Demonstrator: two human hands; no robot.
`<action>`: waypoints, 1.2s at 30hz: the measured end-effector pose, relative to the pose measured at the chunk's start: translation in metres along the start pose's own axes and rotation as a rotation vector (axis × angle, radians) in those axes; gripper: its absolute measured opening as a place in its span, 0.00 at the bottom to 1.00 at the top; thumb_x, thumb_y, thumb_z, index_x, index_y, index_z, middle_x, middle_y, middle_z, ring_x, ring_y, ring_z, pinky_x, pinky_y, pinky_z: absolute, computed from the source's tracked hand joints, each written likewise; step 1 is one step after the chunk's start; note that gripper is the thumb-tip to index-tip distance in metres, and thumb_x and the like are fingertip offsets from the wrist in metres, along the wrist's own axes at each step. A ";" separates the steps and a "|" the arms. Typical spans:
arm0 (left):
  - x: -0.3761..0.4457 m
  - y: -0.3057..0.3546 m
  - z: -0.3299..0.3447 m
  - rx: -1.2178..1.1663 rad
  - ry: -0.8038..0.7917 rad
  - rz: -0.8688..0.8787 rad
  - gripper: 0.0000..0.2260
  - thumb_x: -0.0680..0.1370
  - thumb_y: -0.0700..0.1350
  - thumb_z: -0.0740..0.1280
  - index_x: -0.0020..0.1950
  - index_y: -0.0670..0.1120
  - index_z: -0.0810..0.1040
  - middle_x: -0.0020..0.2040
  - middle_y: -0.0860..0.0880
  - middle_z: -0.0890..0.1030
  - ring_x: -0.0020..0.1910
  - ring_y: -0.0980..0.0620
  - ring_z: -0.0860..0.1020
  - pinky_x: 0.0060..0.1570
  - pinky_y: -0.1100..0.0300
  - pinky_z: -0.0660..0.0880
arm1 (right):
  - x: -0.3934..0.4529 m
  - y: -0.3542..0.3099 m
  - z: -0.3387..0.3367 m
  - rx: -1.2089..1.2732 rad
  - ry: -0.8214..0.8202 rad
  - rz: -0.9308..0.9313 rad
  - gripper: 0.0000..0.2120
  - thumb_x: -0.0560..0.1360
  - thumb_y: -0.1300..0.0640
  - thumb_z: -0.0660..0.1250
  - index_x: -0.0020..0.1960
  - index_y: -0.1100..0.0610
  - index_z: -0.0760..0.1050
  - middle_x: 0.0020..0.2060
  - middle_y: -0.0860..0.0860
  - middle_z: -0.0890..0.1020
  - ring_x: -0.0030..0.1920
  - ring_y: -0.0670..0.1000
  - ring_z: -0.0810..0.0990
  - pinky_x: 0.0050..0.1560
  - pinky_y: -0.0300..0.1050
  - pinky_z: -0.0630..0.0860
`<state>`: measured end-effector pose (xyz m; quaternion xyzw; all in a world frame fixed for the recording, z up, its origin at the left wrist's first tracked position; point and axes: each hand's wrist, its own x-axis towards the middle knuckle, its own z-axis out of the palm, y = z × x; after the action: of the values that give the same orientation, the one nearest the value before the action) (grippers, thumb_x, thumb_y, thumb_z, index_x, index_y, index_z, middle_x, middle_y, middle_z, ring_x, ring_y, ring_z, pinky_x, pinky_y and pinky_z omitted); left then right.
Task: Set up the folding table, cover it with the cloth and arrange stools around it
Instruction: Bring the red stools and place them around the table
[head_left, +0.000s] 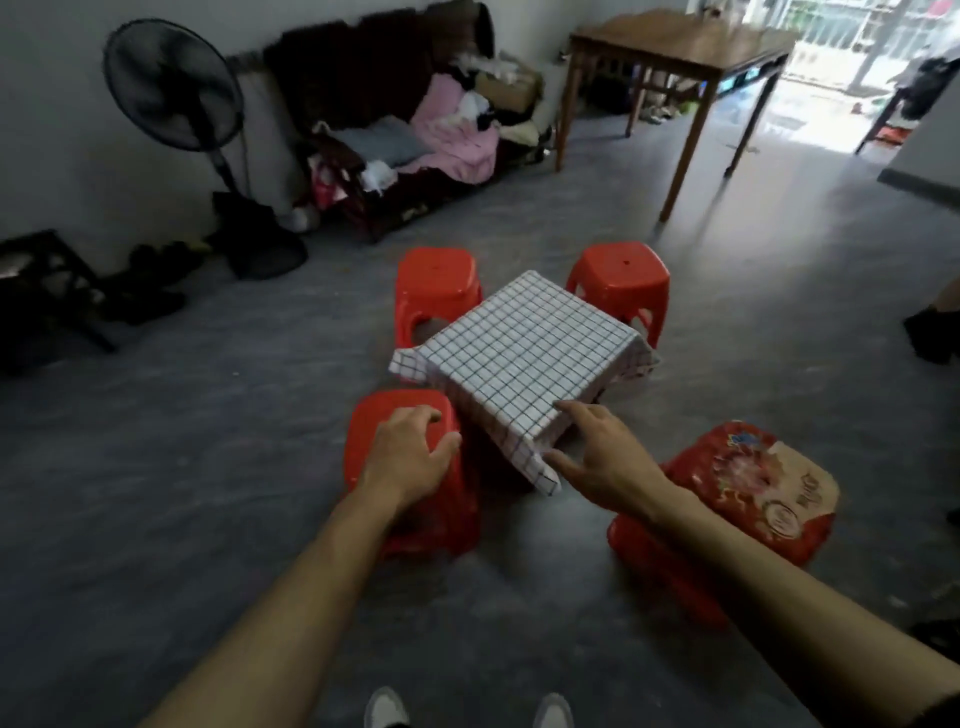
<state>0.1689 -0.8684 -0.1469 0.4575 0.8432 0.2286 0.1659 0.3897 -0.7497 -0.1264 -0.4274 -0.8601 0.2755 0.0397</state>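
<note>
1. Cloth (524, 353) lies on the worktop, overhanging every edge.
2. Far stools (435, 283) and (618, 278) flank the far corner.
3. Near stools (363, 431) and (763, 478) flank the near corner.

Printed cover on the near right stool (763, 488): large letters on its cream part and a round emblem beside them, all too blurred to be read. No other text legible anywhere.

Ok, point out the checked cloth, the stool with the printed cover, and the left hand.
checked cloth (524, 345), head view, middle of the top.
stool with the printed cover (769, 488), head view, seat.
left hand (410, 452), head view, back of the hand.
</note>
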 end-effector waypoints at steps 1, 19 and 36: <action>-0.012 -0.022 -0.011 -0.014 0.010 -0.030 0.19 0.76 0.52 0.69 0.63 0.44 0.78 0.62 0.41 0.78 0.61 0.42 0.76 0.64 0.51 0.70 | -0.002 -0.021 0.012 -0.001 -0.009 -0.026 0.33 0.75 0.43 0.68 0.76 0.49 0.61 0.72 0.53 0.68 0.71 0.55 0.67 0.70 0.54 0.68; -0.136 -0.325 -0.226 -0.126 0.244 -0.142 0.19 0.77 0.53 0.68 0.64 0.45 0.76 0.63 0.46 0.77 0.62 0.46 0.75 0.60 0.56 0.70 | 0.006 -0.362 0.206 -0.152 -0.153 -0.250 0.35 0.73 0.45 0.71 0.76 0.51 0.62 0.71 0.56 0.69 0.68 0.57 0.71 0.68 0.55 0.69; -0.011 -0.475 -0.297 0.131 0.056 -0.123 0.21 0.77 0.58 0.65 0.65 0.48 0.75 0.65 0.48 0.74 0.63 0.47 0.74 0.63 0.54 0.70 | 0.181 -0.469 0.312 0.040 -0.145 -0.186 0.35 0.74 0.49 0.70 0.77 0.53 0.60 0.70 0.59 0.70 0.69 0.60 0.70 0.68 0.50 0.68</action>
<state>-0.3010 -1.1735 -0.1517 0.4083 0.8871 0.1752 0.1255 -0.1539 -0.9763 -0.1817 -0.3237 -0.8910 0.3181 0.0113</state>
